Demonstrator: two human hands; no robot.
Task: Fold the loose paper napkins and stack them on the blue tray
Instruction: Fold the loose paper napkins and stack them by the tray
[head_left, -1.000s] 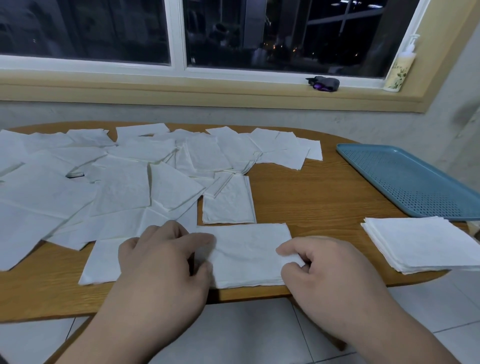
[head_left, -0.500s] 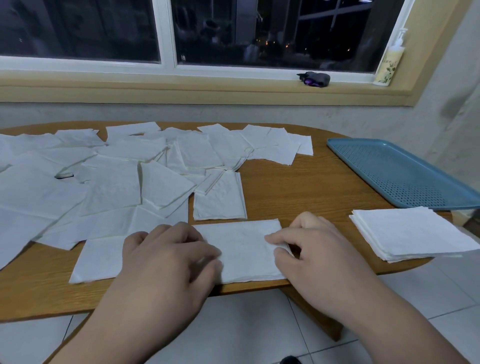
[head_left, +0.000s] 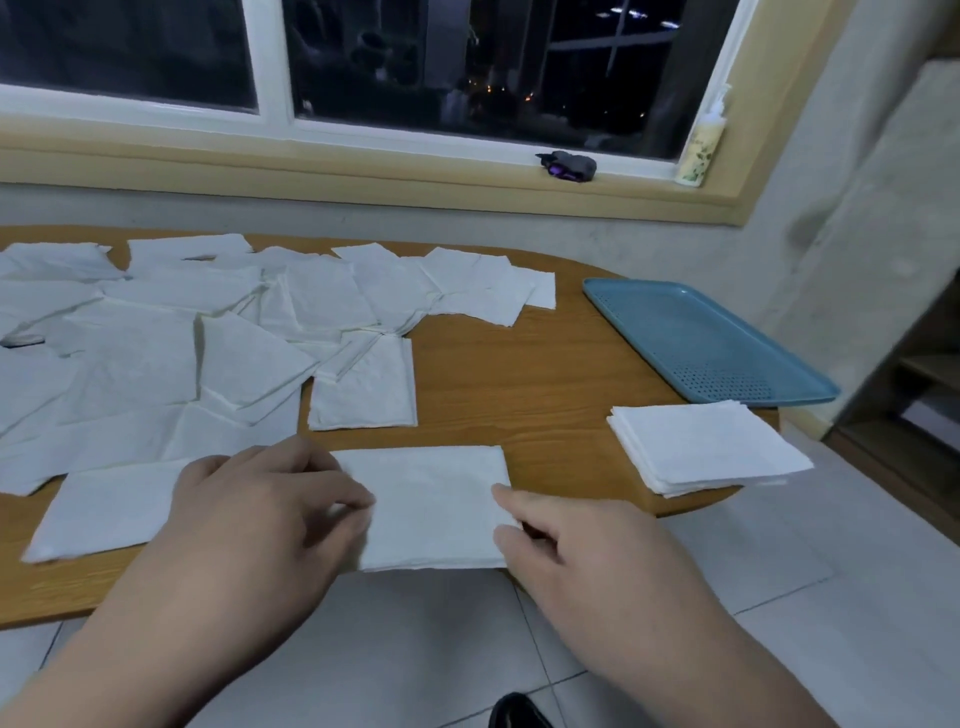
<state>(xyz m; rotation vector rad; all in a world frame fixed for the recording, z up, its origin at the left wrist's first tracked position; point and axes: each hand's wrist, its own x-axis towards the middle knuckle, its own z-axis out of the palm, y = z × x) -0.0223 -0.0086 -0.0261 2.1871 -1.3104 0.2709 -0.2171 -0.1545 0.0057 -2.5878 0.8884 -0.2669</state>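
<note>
I hold the half-folded napkin (head_left: 431, 504) at the counter's (head_left: 545, 374) near edge, left grip (head_left: 265, 517) pinching its middle and right grip (head_left: 587, 540) pinching its right end, to fold it square for the stack (head_left: 701, 447) just beside the tray (head_left: 701, 332).

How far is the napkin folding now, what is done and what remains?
Done: a stack of folded napkins lies on the table beside the tray, not yet on it. In hand: left hand and right hand pinch one napkin at the near edge. Left: many loose napkins spread over the table, then moving the stack.
</note>
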